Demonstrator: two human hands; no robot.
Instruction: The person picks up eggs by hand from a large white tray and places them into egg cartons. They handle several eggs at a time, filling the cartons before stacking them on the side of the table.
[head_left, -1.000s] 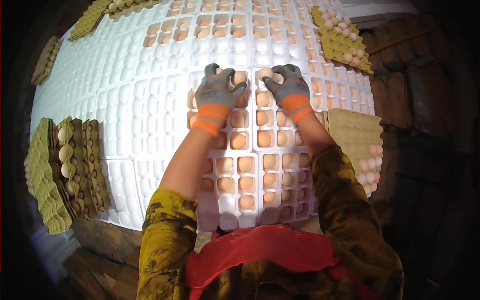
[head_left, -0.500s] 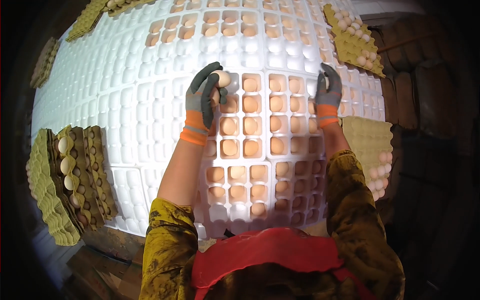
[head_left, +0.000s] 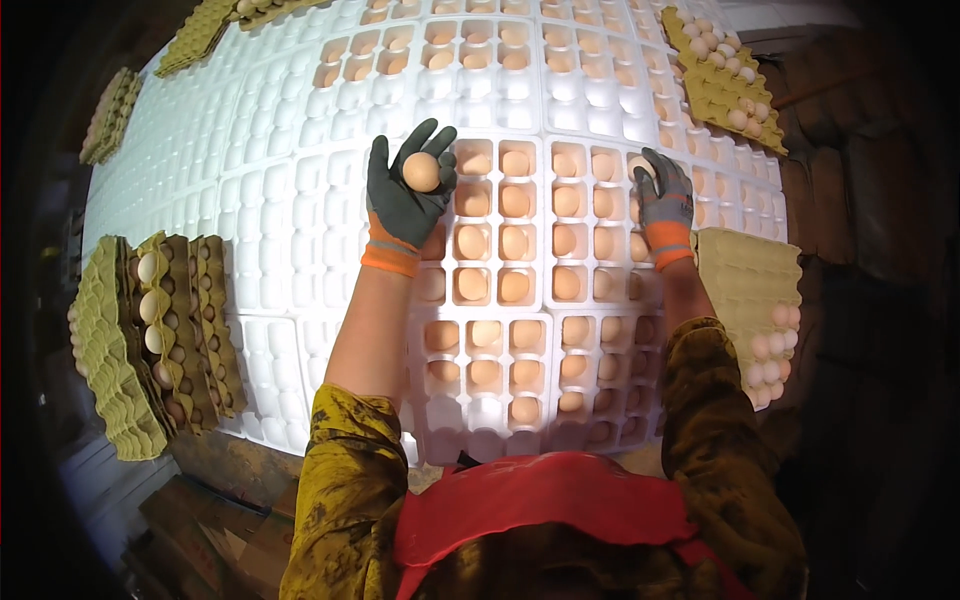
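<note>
Upper centre, the open left hand [head_left: 402,207] cradles a tan egg [head_left: 421,172]. Upper right, the right hand [head_left: 666,192] grasps a pale egg [head_left: 638,163].

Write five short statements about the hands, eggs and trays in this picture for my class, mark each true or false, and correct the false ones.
1. The left hand has an egg against its palm side. True.
2. Both hands are ungloved. False: both wear grey gloves with orange cuffs.
3. The fingers of the right hand are at a pale egg by a white tray. True.
4. The upright pulp trays at the picture's left are bright blue. False: they are yellowish to brown.
5. Red cloth shows in front of the person's body. True.
</note>
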